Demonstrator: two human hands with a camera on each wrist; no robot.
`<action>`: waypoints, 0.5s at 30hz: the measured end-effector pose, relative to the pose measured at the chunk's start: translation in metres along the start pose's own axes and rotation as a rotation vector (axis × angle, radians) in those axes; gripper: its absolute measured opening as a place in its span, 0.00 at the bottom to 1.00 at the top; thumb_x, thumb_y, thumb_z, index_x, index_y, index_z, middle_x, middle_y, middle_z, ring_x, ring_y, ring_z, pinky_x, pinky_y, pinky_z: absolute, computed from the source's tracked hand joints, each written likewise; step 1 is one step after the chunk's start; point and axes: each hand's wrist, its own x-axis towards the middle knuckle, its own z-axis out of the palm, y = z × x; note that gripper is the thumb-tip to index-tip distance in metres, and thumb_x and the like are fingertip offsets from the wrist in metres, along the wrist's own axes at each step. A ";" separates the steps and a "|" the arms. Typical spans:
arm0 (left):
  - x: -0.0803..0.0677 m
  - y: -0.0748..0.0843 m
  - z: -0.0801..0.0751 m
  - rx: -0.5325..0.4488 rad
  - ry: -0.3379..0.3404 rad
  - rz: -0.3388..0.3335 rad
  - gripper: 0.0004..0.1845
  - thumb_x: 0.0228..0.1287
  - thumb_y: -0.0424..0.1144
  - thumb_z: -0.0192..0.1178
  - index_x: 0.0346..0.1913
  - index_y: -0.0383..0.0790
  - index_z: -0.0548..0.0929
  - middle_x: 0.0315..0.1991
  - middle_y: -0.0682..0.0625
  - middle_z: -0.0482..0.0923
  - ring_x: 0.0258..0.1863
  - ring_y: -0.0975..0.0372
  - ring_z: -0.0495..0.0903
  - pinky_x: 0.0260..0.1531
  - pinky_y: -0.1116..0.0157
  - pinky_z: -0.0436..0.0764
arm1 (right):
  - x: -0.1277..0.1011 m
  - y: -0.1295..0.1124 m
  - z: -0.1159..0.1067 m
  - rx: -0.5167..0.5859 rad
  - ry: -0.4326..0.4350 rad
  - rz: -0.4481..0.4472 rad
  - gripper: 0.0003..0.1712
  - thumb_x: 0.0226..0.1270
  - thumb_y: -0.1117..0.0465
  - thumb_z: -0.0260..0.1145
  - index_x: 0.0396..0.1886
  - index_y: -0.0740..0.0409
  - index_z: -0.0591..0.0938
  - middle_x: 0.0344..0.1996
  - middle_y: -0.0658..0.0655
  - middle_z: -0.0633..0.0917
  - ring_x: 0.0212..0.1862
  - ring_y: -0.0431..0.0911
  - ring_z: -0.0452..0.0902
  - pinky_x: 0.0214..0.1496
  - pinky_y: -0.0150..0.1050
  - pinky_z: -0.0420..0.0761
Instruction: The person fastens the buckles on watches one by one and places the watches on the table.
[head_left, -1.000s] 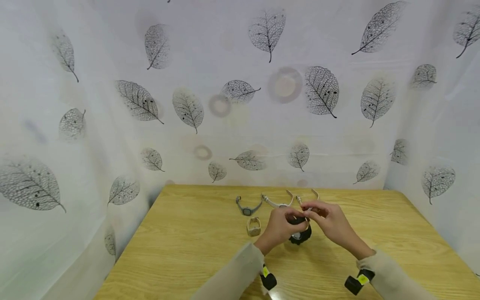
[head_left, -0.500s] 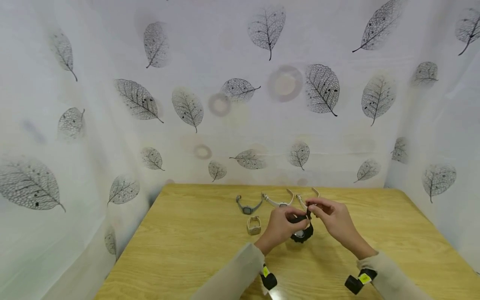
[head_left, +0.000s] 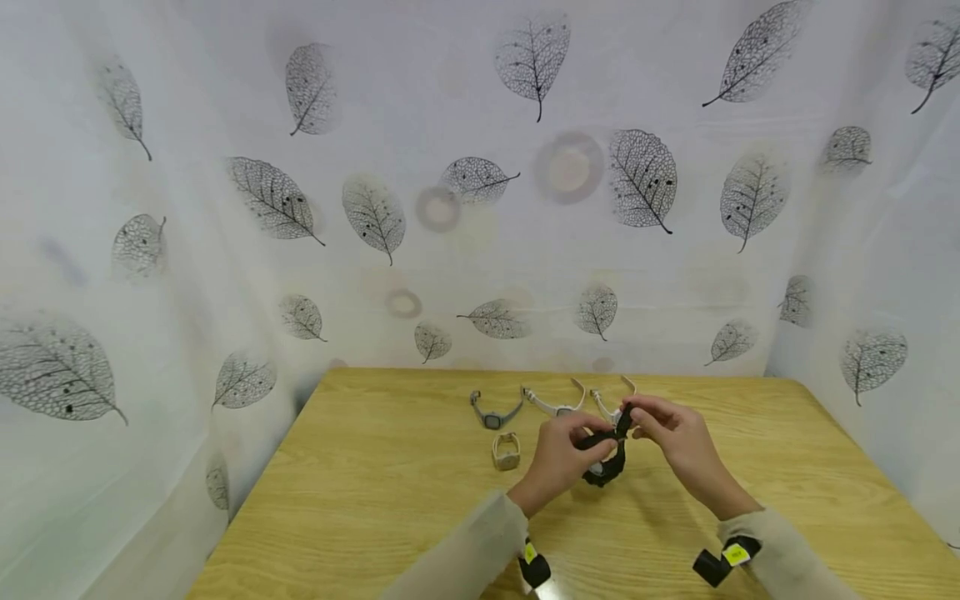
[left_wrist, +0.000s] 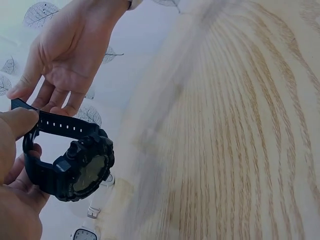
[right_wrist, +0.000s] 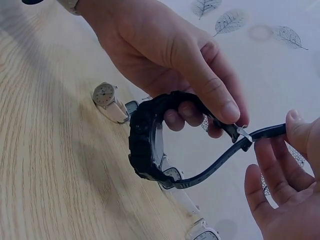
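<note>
A chunky black wristwatch is held up above the table in both hands, its strap forming a loop. My left hand grips the strap near the silver buckle, thumb on top, as the right wrist view shows. Thumb and fingers of my right hand pinch the free end of the holed strap, which passes through the buckle. In the left wrist view the dial faces down and to the right. Whether the buckle pin sits in a hole is not visible.
Behind the hands on the wooden table lie a grey watch, a white watch and another pale watch. A beige watch stands left of my left hand. A leaf-print curtain encloses the table's back and sides.
My right hand has shifted right, drawing the strap's free end out from the buckle, so more black strap shows between the hands. My left hand stays almost in place, holding the watch.
</note>
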 end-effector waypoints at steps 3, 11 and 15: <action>-0.001 -0.001 0.001 0.030 0.004 0.025 0.08 0.64 0.36 0.73 0.46 0.43 0.91 0.41 0.53 0.86 0.25 0.75 0.76 0.27 0.75 0.82 | -0.001 0.001 -0.001 0.050 -0.012 0.003 0.21 0.80 0.63 0.60 0.63 0.74 0.78 0.53 0.57 0.86 0.47 0.40 0.85 0.47 0.38 0.87; 0.000 0.000 0.003 0.105 0.007 0.087 0.06 0.66 0.37 0.72 0.43 0.43 0.93 0.40 0.54 0.86 0.36 0.73 0.79 0.36 0.78 0.81 | -0.002 0.002 -0.002 0.109 -0.015 0.010 0.20 0.80 0.64 0.60 0.63 0.74 0.78 0.52 0.52 0.87 0.48 0.41 0.85 0.48 0.38 0.87; -0.001 0.000 0.004 0.119 0.002 0.094 0.05 0.67 0.38 0.71 0.42 0.43 0.93 0.39 0.54 0.84 0.37 0.73 0.80 0.37 0.78 0.81 | -0.002 0.002 -0.002 0.128 -0.018 0.019 0.21 0.80 0.64 0.60 0.63 0.75 0.77 0.52 0.56 0.87 0.47 0.41 0.85 0.49 0.39 0.86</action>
